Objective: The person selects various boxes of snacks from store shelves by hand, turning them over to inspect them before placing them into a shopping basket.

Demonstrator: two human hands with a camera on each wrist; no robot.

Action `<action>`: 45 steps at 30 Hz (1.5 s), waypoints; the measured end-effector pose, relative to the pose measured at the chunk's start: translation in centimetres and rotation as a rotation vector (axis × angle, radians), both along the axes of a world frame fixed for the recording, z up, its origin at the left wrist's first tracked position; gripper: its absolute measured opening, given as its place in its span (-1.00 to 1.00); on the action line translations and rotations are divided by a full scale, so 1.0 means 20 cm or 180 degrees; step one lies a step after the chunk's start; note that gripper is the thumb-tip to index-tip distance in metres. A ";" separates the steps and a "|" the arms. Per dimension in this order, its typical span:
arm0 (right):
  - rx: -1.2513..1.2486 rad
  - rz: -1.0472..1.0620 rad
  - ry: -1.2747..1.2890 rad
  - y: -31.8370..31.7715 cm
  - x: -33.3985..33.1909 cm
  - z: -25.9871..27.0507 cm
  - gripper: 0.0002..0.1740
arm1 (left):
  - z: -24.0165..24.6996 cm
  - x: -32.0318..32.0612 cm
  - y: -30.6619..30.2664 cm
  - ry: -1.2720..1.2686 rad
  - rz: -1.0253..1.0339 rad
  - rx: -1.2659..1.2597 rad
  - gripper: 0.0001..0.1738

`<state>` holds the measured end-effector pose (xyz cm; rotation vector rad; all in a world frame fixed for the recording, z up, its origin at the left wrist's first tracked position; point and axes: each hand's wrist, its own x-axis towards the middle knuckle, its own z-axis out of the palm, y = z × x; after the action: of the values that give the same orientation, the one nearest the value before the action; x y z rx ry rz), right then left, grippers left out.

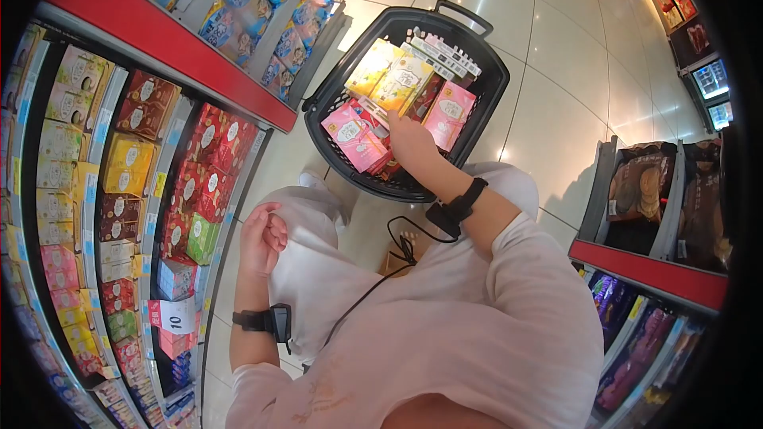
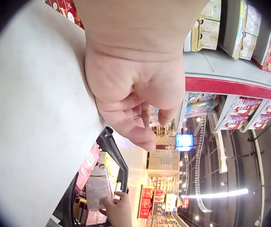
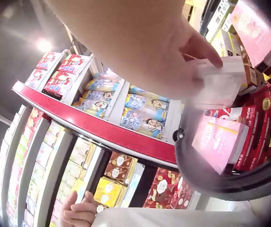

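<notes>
My right hand (image 1: 413, 143) reaches into a black basket (image 1: 497, 103) on the floor, pinching a pale box in its fingers. That pale box (image 3: 220, 85) shows in the right wrist view under the right hand (image 3: 199, 49), and in the left wrist view as a whitish box (image 2: 97, 184). Around it in the basket lie yellow boxes (image 1: 404, 83), a pink box (image 1: 450, 115) on the right and another pink box (image 1: 350, 135) on the left. My left hand (image 1: 264, 238) hangs beside the knee, fingers loosely curled, holding nothing; its palm (image 2: 135, 90) shows in the left wrist view.
Shelves with rows of small boxes (image 1: 131, 163) stand on the left, with blue packets (image 1: 234, 16) above a red edge strip (image 1: 175, 44). Another shelf with a red strip (image 1: 648, 270) stands on the right. Tiled floor (image 1: 548, 103) lies between. A black cable (image 1: 358, 302) crosses the lap.
</notes>
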<state>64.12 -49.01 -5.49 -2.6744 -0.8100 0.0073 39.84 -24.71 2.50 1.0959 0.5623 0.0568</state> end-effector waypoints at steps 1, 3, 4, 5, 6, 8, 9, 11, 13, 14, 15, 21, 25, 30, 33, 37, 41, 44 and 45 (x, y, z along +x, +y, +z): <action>-0.0053 0.0011 0.0161 0.00 0.01 -0.03 -0.79 | 0.00 0.00 0.00 -0.0002 0.0001 -0.0014 -0.62; -0.0107 0.0023 0.0322 -0.01 0.01 -0.10 -0.78 | 0.00 0.00 0.00 -0.0004 0.0001 -0.0030 -0.62; -0.0169 0.0024 0.0362 -0.02 0.01 -0.13 -0.73 | 0.00 0.00 0.00 -0.0002 0.0003 -0.0024 -0.62; -0.0231 0.0026 0.0400 -0.02 0.00 -0.16 -0.67 | 0.00 0.00 0.01 -0.0001 0.0005 -0.0018 -0.62; -0.0233 0.0029 0.0399 -0.02 0.00 -0.17 -0.67 | 0.00 0.00 0.01 -0.0002 0.0009 -0.0020 -0.62; -0.0386 0.0073 0.0326 -0.01 -0.01 -0.21 -0.50 | 0.00 -0.01 0.01 0.0012 0.0008 0.0004 -0.62; -0.0385 0.0075 0.0327 -0.01 0.00 -0.24 -0.50 | 0.01 -0.01 0.01 0.0014 0.0010 0.0004 -0.62; -0.0367 0.0173 0.0431 -0.01 0.01 -0.33 -0.40 | 0.01 -0.01 0.01 0.0041 0.0022 0.0016 -0.62; -0.0324 0.0142 0.0643 0.00 0.02 -0.34 -0.40 | 0.01 -0.01 0.01 0.0027 0.0019 0.0033 -0.62; -0.0284 0.0108 0.0857 0.00 0.02 -0.35 -0.40 | 0.01 -0.01 0.01 0.0015 0.0015 0.0047 -0.62; -0.0284 0.0108 0.0857 0.00 0.02 -0.35 -0.40 | 0.01 -0.02 0.02 0.0015 0.0015 0.0047 -0.62; -0.0109 0.0172 0.1077 0.03 0.03 -0.37 -0.30 | 0.01 -0.03 0.03 0.0035 0.0125 -0.0062 -0.64; -0.0078 0.0131 0.1089 0.03 0.01 -0.31 -0.36 | 0.00 -0.03 0.04 0.0004 0.0087 -0.0027 -0.62; -0.0284 0.0065 0.0574 0.04 -0.05 -0.18 -0.54 | 0.00 -0.02 0.04 -0.0016 0.0141 -0.0085 -0.63; -0.0590 0.0400 0.0534 0.06 -0.09 -0.07 -0.66 | 0.00 -0.02 0.03 -0.0011 0.0130 -0.0059 -0.63; -0.0825 0.0817 0.1108 0.06 -0.17 0.05 -0.70 | 0.00 -0.02 0.03 0.0017 0.0154 -0.0051 -0.64; -0.1155 0.1415 0.1697 0.03 -0.18 -0.02 -0.66 | 0.01 -0.01 0.02 0.0086 0.0152 -0.0039 -0.65; -0.1366 0.1747 0.1794 0.04 -0.17 -0.10 -0.65 | 0.02 0.00 0.01 0.0158 0.0172 0.0002 -0.65; -0.1357 0.1761 0.1783 0.02 -0.17 -0.10 -0.65 | 0.00 0.01 0.00 0.0153 0.0184 0.0016 -0.65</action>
<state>60.72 -48.53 -7.47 -2.4798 -1.4178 1.1127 39.96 -24.68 2.52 1.0881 0.6372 0.0826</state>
